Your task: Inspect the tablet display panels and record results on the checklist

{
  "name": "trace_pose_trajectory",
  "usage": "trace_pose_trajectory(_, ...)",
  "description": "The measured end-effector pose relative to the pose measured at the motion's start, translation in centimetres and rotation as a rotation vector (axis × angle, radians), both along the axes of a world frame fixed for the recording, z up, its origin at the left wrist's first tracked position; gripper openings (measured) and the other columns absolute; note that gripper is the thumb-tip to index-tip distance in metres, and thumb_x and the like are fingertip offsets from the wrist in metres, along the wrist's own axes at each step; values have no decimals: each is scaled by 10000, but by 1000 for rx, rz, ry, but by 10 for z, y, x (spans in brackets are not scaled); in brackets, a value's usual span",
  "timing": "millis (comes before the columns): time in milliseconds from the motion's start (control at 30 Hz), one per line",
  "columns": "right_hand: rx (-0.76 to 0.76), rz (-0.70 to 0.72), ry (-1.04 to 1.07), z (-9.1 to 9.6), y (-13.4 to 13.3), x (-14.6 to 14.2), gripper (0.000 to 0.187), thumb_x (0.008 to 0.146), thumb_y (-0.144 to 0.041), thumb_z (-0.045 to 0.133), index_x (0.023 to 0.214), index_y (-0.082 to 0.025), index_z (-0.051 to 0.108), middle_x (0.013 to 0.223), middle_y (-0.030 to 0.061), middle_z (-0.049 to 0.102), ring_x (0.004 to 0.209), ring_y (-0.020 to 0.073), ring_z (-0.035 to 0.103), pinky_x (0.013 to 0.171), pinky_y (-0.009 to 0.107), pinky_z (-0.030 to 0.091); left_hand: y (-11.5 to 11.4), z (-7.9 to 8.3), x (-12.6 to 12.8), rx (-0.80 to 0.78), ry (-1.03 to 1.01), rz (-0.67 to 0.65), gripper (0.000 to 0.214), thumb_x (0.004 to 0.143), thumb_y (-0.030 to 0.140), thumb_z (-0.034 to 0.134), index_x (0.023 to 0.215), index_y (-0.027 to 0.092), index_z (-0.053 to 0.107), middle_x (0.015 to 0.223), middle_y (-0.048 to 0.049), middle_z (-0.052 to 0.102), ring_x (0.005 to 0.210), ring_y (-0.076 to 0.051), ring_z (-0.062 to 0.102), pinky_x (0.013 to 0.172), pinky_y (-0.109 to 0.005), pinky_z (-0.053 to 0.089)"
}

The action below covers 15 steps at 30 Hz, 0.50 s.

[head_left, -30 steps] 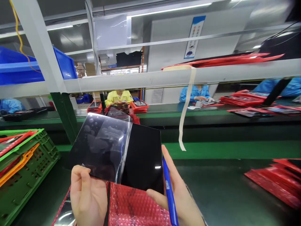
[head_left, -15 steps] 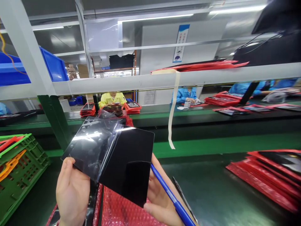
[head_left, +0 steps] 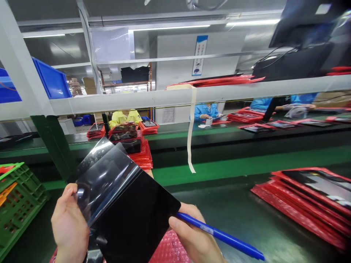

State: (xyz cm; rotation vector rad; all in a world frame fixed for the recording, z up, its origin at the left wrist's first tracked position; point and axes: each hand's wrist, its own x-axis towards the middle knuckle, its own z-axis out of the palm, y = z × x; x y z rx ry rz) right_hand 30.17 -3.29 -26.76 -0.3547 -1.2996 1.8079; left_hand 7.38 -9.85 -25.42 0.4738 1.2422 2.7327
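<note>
A glossy black screen panel [head_left: 134,219] is tilted in front of me, with a clear protective film [head_left: 105,179] folded back over its upper left part. My left hand [head_left: 70,219] pinches the film's left edge between thumb and fingers. My right hand [head_left: 194,232] grips the panel's right corner, thumb on the front face. A blue pen [head_left: 222,235] is held in that same hand and points out to the lower right. Beneath the panel lies red bubble wrap [head_left: 171,246], mostly hidden.
To the right lies a stack of red bubble bags with panels [head_left: 304,204]. A green crate [head_left: 23,204] stands at left. Another red stack [head_left: 142,155] is behind my hands. Tape [head_left: 189,142] hangs from the white rail [head_left: 123,100]. Co-workers sit across the bench.
The panel has come lower and turned, and the film is folded back in a different shape. The blue pen has swung flatter toward the right. The camera view has shifted slightly.
</note>
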Motion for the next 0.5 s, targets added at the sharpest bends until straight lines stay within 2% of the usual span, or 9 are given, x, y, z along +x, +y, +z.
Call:
trace_pose_trajectory(167, -128, 102, 73, 2, 0, -4, 272, 753, -462, 689, 638, -219, 722, 552, 12, 684, 535, 199, 644, 566, 308, 488, 4, -2, 2, 17, -103, -8, 56, 737, 171, 599, 730, 166, 655, 745, 38, 623, 746, -102, 576, 778, -198, 469)
trace_pose_trajectory(300, -211, 103, 52, 3, 0, -3, 234, 699, -465, 738, 734, -235, 761, 598, -1, 711, 575, 194, 653, 599, 300, 499, 2, 3, 3, -12, -106, 8, 34, 705, 170, 619, 676, 176, 636, 726, 39, 610, 716, -104, 565, 732, -193, 470)
trace_pose_trajectory(400, -205, 45, -65, -7, 3, 0, 212, 664, -439, 776, 715, -234, 762, 635, -13, 715, 620, 182, 633, 620, 288, 482, -3, 7, 7, -49, -66, -107, 70, 695, 234, 630, 648, 185, 615, 689, 28, 584, 665, -121, 545, 662, -217, 477)
trace_pose_trajectory(500, -144, -39, -222, -19, 8, 4, 294, 654, -497, 767, 734, -215, 763, 732, 18, 730, 749, 229, 645, 733, 345, 485, -9, 9, 15, -88, 7, -235, 147, 667, 261, 666, 586, 187, 568, 609, 25, 532, 624, -131, 521, 635, -234, 475)
